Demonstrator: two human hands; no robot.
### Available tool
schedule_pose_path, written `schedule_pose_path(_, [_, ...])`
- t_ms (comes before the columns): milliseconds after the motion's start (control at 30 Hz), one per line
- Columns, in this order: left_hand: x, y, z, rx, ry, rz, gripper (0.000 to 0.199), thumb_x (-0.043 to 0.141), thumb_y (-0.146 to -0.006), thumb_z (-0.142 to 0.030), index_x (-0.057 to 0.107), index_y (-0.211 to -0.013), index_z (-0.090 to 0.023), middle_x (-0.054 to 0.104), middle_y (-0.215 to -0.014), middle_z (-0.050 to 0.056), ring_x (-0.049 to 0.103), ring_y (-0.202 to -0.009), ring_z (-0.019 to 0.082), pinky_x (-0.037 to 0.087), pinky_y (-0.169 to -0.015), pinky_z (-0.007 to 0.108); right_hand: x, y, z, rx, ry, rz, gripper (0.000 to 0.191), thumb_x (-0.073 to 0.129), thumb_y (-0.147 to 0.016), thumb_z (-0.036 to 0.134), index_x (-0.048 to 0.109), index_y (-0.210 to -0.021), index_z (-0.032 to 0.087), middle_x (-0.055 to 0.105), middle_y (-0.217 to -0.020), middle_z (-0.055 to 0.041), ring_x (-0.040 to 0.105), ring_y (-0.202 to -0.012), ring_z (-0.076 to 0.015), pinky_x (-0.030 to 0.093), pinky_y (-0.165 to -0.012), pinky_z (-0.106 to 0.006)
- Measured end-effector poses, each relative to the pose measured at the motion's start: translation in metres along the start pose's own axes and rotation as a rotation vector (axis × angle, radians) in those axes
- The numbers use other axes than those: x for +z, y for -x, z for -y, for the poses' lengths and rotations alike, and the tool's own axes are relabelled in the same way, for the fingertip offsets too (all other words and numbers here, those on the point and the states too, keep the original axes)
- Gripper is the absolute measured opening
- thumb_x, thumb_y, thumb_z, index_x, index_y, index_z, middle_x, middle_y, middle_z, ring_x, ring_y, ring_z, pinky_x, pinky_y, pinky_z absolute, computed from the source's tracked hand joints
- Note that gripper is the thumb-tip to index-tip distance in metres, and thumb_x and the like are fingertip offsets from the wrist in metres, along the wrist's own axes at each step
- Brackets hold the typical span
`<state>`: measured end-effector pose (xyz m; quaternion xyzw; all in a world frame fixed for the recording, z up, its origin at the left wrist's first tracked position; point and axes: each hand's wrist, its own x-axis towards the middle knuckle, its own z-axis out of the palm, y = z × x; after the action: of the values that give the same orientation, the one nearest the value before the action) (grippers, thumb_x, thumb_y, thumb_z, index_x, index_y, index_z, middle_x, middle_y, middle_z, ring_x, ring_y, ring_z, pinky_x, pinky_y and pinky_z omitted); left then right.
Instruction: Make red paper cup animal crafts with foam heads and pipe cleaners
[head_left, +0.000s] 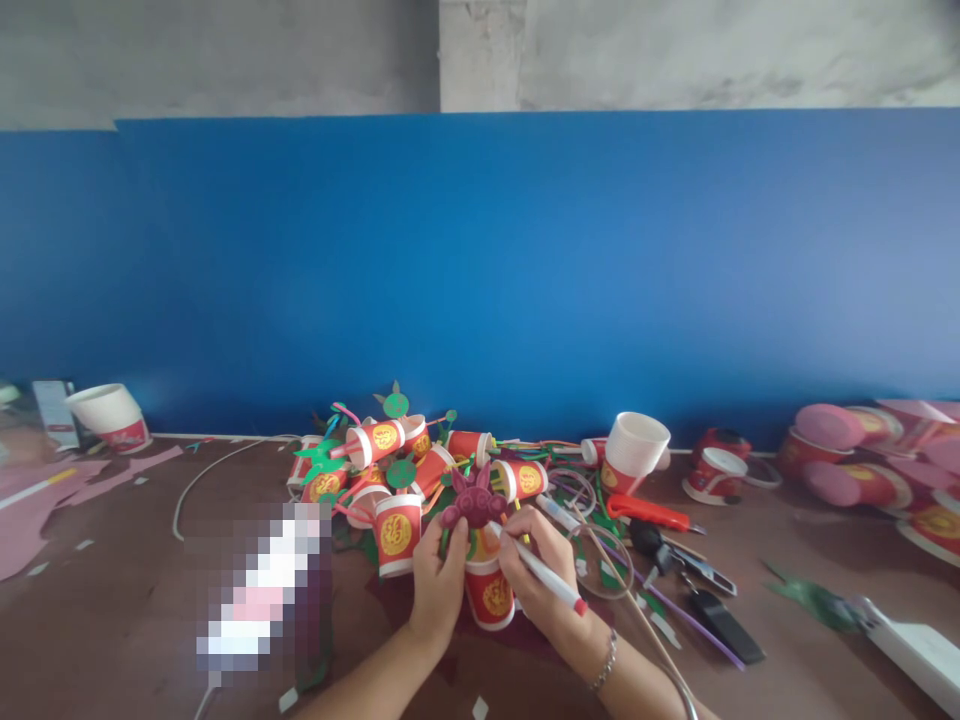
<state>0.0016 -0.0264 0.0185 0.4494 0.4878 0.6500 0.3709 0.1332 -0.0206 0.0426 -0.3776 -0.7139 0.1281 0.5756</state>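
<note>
In the head view my left hand point(439, 580) pinches the left edge of a dark maroon paper cutout point(478, 503) with a spiky top and rounded bumps. Below the cutout a red paper cup point(491, 597) with a gold emblem stands between my hands; how the two join is partly hidden. My right hand point(546, 568) grips a white marker point(551, 575) with a red end, its tip close to the cutout's lower right. Just behind my hands lies a pile of red paper cups point(396, 535) with green cutouts point(401, 473) and coloured strips.
A stacked white cup point(636, 450), an orange-handled tool point(649, 512) and keys with a black fob point(724, 625) lie right. Pink-topped cups point(844, 480) stand far right. A pixelated device point(259, 595) and pink sheets point(30, 510) lie left. A blue wall panel point(480, 270) rises behind.
</note>
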Motion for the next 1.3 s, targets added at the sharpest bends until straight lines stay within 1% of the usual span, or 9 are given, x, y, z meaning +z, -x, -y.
schedule_pose_path(200, [0.000,0.000,-0.004,-0.004,-0.019,0.007,0.029,0.058,-0.081,-0.044,0.063,-0.082,-0.016,0.066,-0.076,0.004,0.061,-0.074,0.020,0.048,-0.066,0.028,0.000,-0.005,0.005,0.005,0.020,-0.003,0.014,0.053,-0.076,0.012,0.047,-0.068,0.022,0.051,-0.061,0.0036,0.047,-0.052,-0.0109,0.040,-0.050,-0.023])
schedule_pose_path(300, [0.000,0.001,-0.002,-0.024,0.003,0.006,0.030,0.058,-0.081,-0.045,0.062,-0.086,-0.016,0.064,-0.076,0.004,0.060,-0.073,0.019,0.048,-0.064,0.027,-0.002,-0.005,0.007,0.048,-0.041,-0.006,0.014,0.052,-0.079,0.014,0.047,-0.068,0.022,0.051,-0.061,0.0033,0.048,-0.053,-0.0114,0.041,-0.051,-0.023])
schedule_pose_path(367, [0.000,0.001,0.000,-0.043,0.037,0.016,0.030,0.056,-0.082,-0.045,0.060,-0.087,-0.016,0.061,-0.073,0.002,0.057,-0.068,0.017,0.047,-0.062,0.026,-0.004,-0.003,0.007,0.076,-0.088,-0.013,0.013,0.049,-0.083,0.017,0.048,-0.071,0.022,0.052,-0.064,0.0024,0.049,-0.056,-0.0122,0.042,-0.053,-0.024])
schedule_pose_path(467, [0.002,0.002,0.001,-0.063,0.076,0.032,0.028,0.054,-0.084,-0.045,0.057,-0.083,-0.017,0.054,-0.065,-0.002,0.052,-0.061,0.014,0.045,-0.058,0.024,-0.006,0.003,0.007,0.078,-0.079,-0.024,0.013,0.044,-0.087,0.021,0.049,-0.075,0.021,0.050,-0.068,0.0013,0.050,-0.061,-0.0137,0.043,-0.057,-0.026])
schedule_pose_path(600, [0.003,0.004,-0.001,-0.019,0.062,0.062,0.027,0.053,-0.085,-0.044,0.055,-0.080,-0.018,0.050,-0.066,-0.003,0.049,-0.061,0.013,0.044,-0.059,0.023,-0.004,0.007,0.007,0.003,-0.054,-0.039,0.008,0.049,-0.083,0.016,0.046,-0.079,0.022,0.050,-0.069,0.0017,0.051,-0.062,-0.0142,0.044,-0.059,-0.028])
schedule_pose_path(700, [0.003,0.005,-0.003,0.013,0.029,0.072,0.027,0.052,-0.085,-0.044,0.055,-0.078,-0.017,0.048,-0.065,-0.003,0.047,-0.060,0.013,0.043,-0.058,0.023,0.000,0.005,0.009,-0.106,-0.032,-0.007,0.017,0.054,-0.077,0.010,0.044,-0.080,0.023,0.054,-0.072,0.0012,0.054,-0.065,-0.0153,0.047,-0.064,-0.030])
schedule_pose_path(800, [0.003,0.005,-0.004,0.021,0.007,0.068,0.028,0.052,-0.086,-0.044,0.054,-0.079,-0.017,0.049,-0.066,-0.002,0.047,-0.060,0.013,0.042,-0.057,0.023,0.002,0.003,0.009,-0.144,0.024,0.008,0.020,0.054,-0.075,0.007,0.045,-0.079,0.024,0.057,-0.072,0.0009,0.057,-0.066,-0.0160,0.048,-0.066,-0.031])
schedule_pose_path(1067, [0.001,0.006,0.000,0.030,-0.030,0.079,0.025,0.051,-0.086,-0.041,0.055,-0.078,-0.018,0.053,-0.066,-0.001,0.050,-0.062,0.014,0.042,-0.058,0.023,0.003,0.003,0.009,-0.108,0.063,-0.030,0.015,0.057,-0.079,0.013,0.047,-0.077,0.025,0.062,-0.070,0.0008,0.061,-0.063,-0.0158,0.050,-0.064,-0.030])
schedule_pose_path(1300, [0.001,0.005,0.001,0.054,-0.048,0.086,0.023,0.049,-0.088,-0.038,0.058,-0.082,-0.017,0.058,-0.071,0.001,0.054,-0.068,0.016,0.046,-0.065,0.026,0.003,0.003,0.008,-0.110,0.072,-0.002,0.015,0.058,-0.080,0.013,0.048,-0.077,0.024,0.063,-0.071,0.0007,0.061,-0.063,-0.0153,0.050,-0.064,-0.030])
